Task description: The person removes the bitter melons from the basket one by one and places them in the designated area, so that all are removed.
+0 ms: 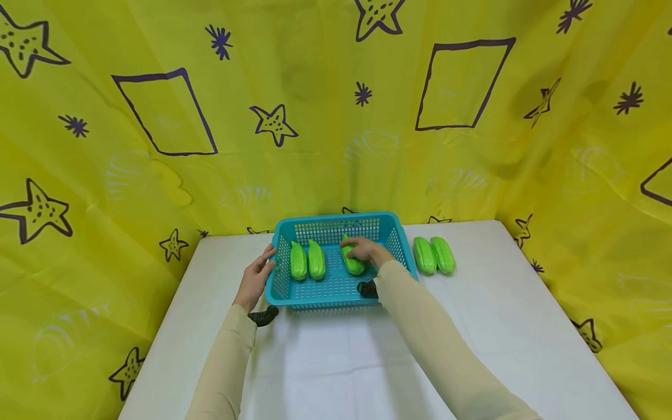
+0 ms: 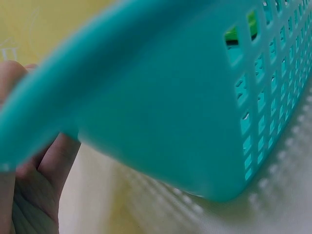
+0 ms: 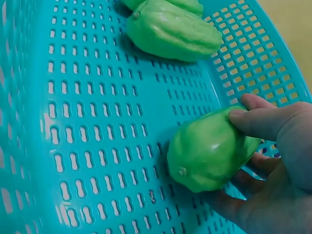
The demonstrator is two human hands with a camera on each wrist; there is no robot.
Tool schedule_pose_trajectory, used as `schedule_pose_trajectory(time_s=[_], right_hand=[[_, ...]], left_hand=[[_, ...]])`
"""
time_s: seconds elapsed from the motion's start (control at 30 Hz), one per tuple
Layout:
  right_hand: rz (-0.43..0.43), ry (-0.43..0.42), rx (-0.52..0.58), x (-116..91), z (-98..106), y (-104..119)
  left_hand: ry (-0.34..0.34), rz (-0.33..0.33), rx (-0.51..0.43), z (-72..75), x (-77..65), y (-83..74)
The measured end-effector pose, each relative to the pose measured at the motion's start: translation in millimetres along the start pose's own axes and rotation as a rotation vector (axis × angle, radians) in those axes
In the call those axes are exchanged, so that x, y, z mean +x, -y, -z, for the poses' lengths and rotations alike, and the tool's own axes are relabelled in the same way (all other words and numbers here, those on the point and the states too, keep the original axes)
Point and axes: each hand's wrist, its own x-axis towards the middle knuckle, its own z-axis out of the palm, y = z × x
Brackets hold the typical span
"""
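A turquoise plastic basket (image 1: pixel 328 302) with perforated walls stands on the table. My right hand (image 1: pixel 367 251) is inside it and grips a green ribbed gourd (image 3: pixel 212 151), thumb on one side and fingers on the other. In the right wrist view the gourd's blunt end faces the camera. Two similar gourds, one (image 1: pixel 298 261) and another (image 1: pixel 317 260), lie side by side in the basket's left part. My left hand (image 1: pixel 254 281) rests against the basket's left rim with fingers extended; in the left wrist view the rim (image 2: pixel 97 53) partly hides that hand.
Two more green gourds, one (image 1: pixel 424 255) and another (image 1: pixel 443 255), lie together just right of the basket. White cloth covers the table (image 1: pixel 336 361). Yellow curtains (image 1: pixel 320 169) with purple drawings rise behind the table and at both sides.
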Motion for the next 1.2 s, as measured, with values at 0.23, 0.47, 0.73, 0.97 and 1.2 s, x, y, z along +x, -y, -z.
schedule_pose_trajectory(time_s=[0.23,0.47,0.73,0.97,1.2], right_hand=[[0.009,-0.018,0.091,-2.3,4.0,-5.3],[0.021,-0.030,0.003,-0.5,9.0,-6.5],[0.062,-0.011,0.035,-8.2,15.9,1.7],[0.133,-0.085,-0.021,-13.1,21.3,9.0],[0.164,-0.163,-0.062,-19.8,27.0,12.3]], left_hand=[[0.004,0.005,0.005,0.0,0.0,-0.1],[0.007,-0.004,-0.002,-1.2,1.0,1.0],[0.005,-0.001,0.006,0.0,0.4,1.1],[0.003,-0.002,0.005,-0.2,0.4,0.5],[0.009,-0.003,0.003,-0.1,0.2,0.3]])
